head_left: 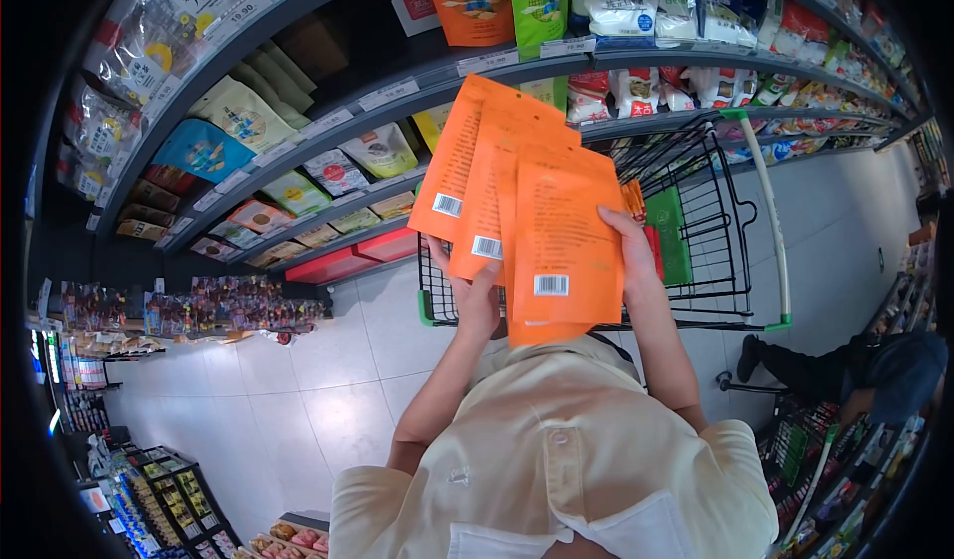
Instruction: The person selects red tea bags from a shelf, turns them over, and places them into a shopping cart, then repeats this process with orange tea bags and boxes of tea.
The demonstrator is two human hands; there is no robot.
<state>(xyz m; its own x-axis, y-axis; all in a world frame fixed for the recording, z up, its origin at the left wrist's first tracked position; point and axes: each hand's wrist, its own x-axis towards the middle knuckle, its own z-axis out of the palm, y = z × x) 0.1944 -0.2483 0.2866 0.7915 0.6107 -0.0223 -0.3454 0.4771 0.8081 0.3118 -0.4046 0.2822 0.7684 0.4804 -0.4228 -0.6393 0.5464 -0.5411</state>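
Several flat orange packets are fanned out in front of my chest, their printed backs with barcodes facing me. My left hand grips the lower edges of the left orange packets, thumb on the front. On the right side, my right hand is closed on the edge of the right orange packet, its thumb on the printed face. The fingers of both hands are partly hidden behind the packets. Just beyond them stands a black wire shopping cart, partly covered by the packets.
Curved shelves of bagged goods run across the front, with an orange pouch and a green pouch upright. Pale floor tiles lie to the left. At the lower right are a person's dark-clothed leg and another cart.
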